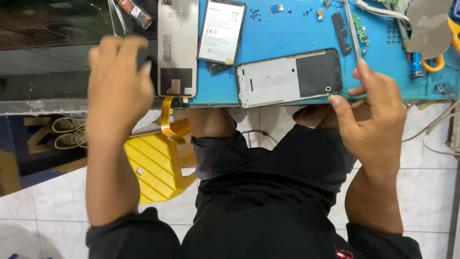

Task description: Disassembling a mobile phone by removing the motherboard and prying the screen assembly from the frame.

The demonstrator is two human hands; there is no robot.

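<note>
holding a pair of thin metal tweezers (pixel 353 33) pinched between thumb and fingers, the right hand (pixel 371 112) sits at the near edge of the blue work mat (pixel 287 29), just beside the right end of an opened phone frame (pixel 289 77). that frame lies face-open on the mat, its near edge close to the table's lip. the left hand (pixel 117 84) hovers curled and motion-blurred over the dark tabletop, touching or nearly touching a detached screen panel (pixel 178 48); whether it grips anything i cannot tell.

the screen panel looks the likeliest to suffer: its lower end overhangs the edge and its orange flex ribbon (pixel 167 120) dangles free, so a careless sweep of the left hand could snag the ribbon, crease it, or tip the panel to the tiled floor (pixel 48 206). a battery (pixel 222 31) lies just beside it, and the tweezer tips could puncture it if they slip. small loose screws (pixel 255 14) near the mat's far side could scatter at a nudge.
</note>
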